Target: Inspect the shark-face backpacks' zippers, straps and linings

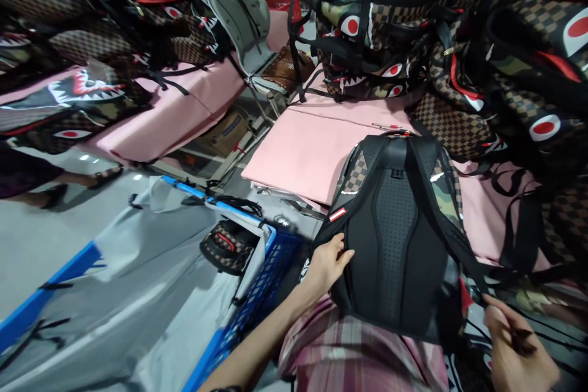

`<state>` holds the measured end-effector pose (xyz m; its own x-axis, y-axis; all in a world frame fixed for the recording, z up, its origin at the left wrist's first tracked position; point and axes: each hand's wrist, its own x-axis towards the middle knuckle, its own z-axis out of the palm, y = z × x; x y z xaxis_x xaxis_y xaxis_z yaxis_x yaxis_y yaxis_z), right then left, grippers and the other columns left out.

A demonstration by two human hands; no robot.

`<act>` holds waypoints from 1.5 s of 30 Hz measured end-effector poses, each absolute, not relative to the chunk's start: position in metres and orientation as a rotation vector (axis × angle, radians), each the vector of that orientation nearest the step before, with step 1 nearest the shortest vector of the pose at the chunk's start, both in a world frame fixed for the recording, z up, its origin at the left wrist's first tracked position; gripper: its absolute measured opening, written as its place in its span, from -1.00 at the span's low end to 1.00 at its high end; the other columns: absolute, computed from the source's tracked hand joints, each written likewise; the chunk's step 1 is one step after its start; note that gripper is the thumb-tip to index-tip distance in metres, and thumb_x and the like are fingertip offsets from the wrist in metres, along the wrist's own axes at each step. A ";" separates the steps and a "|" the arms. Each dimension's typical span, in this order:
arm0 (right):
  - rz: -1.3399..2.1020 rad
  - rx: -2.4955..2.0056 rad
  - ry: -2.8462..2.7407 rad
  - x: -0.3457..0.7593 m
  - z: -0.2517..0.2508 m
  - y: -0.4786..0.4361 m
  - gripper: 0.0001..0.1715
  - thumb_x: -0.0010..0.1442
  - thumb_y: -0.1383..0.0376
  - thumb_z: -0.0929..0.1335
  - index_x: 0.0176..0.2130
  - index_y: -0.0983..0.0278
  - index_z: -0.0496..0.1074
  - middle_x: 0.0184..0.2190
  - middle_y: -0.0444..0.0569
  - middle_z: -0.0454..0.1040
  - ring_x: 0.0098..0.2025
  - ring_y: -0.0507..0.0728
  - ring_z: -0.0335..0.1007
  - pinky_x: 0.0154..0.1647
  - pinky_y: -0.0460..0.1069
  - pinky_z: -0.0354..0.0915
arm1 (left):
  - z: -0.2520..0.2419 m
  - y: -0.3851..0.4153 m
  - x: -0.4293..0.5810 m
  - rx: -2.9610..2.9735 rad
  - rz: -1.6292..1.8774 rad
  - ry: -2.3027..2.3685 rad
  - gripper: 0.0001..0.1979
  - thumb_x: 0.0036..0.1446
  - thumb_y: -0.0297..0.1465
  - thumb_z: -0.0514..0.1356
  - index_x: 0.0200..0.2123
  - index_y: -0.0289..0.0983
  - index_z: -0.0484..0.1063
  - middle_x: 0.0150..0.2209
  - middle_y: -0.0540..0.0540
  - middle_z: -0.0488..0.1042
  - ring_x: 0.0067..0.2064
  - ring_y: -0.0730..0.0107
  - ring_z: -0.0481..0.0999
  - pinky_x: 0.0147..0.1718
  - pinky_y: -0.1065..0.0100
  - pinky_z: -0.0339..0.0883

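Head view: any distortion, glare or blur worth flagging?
Head view: wide-angle bend tilts the pink table and piled bags; small glare spots on the grey floor; the right hand looks slightly soft, the backpack sharp.

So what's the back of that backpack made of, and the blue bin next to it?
The backpack, gripped by the left hand: back panel looks like matte black padded mesh, dotted with tiny perforations. Its strap, in the right hand, seems webbing. The blue bin looks like rigid moulded plastic, with a lattice wall.
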<state>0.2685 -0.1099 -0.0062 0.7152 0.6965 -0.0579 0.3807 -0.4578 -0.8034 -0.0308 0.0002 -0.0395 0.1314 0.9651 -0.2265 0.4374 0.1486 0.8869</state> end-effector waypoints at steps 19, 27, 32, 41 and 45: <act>0.250 -1.763 -2.090 0.253 0.012 0.187 -0.58 0.07 0.52 0.14 -0.15 0.31 0.41 -0.21 0.09 0.43 -0.16 0.17 0.35 -0.11 0.02 0.21 | -0.009 0.203 0.068 2.401 0.611 1.345 -0.74 0.02 -0.46 0.23 -0.18 -0.37 0.31 -0.17 -0.20 0.34 -0.07 0.14 0.34 -0.05 0.10 0.27; 0.259 -1.707 -2.589 0.278 0.027 0.173 -0.91 0.05 0.29 0.34 -0.35 0.24 0.43 -0.43 -0.10 0.42 -0.42 0.05 0.34 -0.47 -0.11 0.07 | -0.008 0.166 0.047 2.464 0.649 1.179 -0.79 0.06 -0.55 0.16 -0.21 -0.28 0.28 -0.22 -0.07 0.32 -0.19 0.31 0.32 -0.18 0.27 0.28; 0.174 -1.622 -2.767 0.272 0.022 0.113 -0.75 0.04 0.54 0.21 -0.37 0.27 0.36 -0.39 -0.09 0.36 -0.55 -0.03 0.20 -0.56 -0.06 -0.09 | -0.023 0.126 0.036 2.589 0.749 1.027 -0.72 0.17 -0.61 -0.05 -0.11 -0.27 0.29 -0.19 -0.10 0.36 -0.12 0.32 0.31 -0.03 0.17 0.22; 0.084 -1.515 -2.797 0.271 0.000 0.052 -0.74 0.13 0.54 0.19 -0.44 0.26 0.31 -0.47 -0.11 0.33 -0.52 0.00 0.19 -0.50 -0.05 -0.05 | -0.042 0.074 0.029 2.624 0.612 0.970 -0.63 0.12 -0.62 -0.02 -0.02 -0.30 0.32 -0.23 -0.15 0.41 -0.10 0.28 0.36 -0.05 0.17 0.28; 0.039 -1.545 -2.740 0.274 -0.007 0.048 -0.74 0.11 0.54 0.18 -0.44 0.26 0.32 -0.48 -0.12 0.33 -0.54 -0.01 0.16 -0.49 -0.05 -0.06 | -0.017 0.093 0.050 2.451 0.317 1.189 -0.72 0.23 -0.38 -0.03 -0.25 -0.29 0.47 -0.30 -0.14 0.43 -0.21 0.31 0.42 -0.13 0.27 0.28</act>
